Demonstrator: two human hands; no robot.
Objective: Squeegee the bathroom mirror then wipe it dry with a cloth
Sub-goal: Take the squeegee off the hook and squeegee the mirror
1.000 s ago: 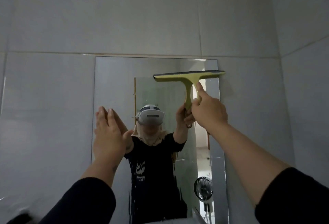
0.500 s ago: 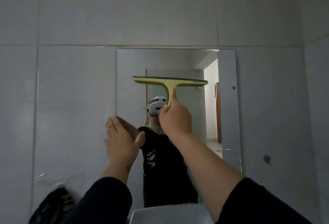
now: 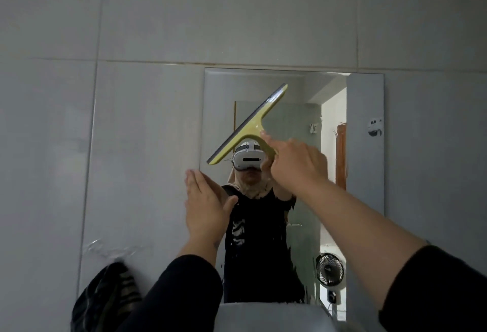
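Observation:
A rectangular mirror [image 3: 365,163] hangs on the grey tiled wall. My right hand [image 3: 295,163] grips the handle of a yellow squeegee [image 3: 249,127] with a dark rubber blade, index finger stretched along the handle. The blade is tilted diagonally, its upper end toward the top of the glass and its lower end near the mirror's left edge. My left hand [image 3: 204,205] is held flat with fingers together at the mirror's left edge, holding nothing. A dark patterned cloth [image 3: 105,297] lies at the lower left, below the wall.
The pale rim of a sink [image 3: 263,316] shows at the bottom under the mirror. A small white smudge [image 3: 375,127] marks the mirror's right side. The reflection shows a person in a headset, a doorway and a fan.
The squeegee blade has turned from level to a steep diagonal and has moved left across the glass from the mirror's upper right. My left hand stays flat at the left edge.

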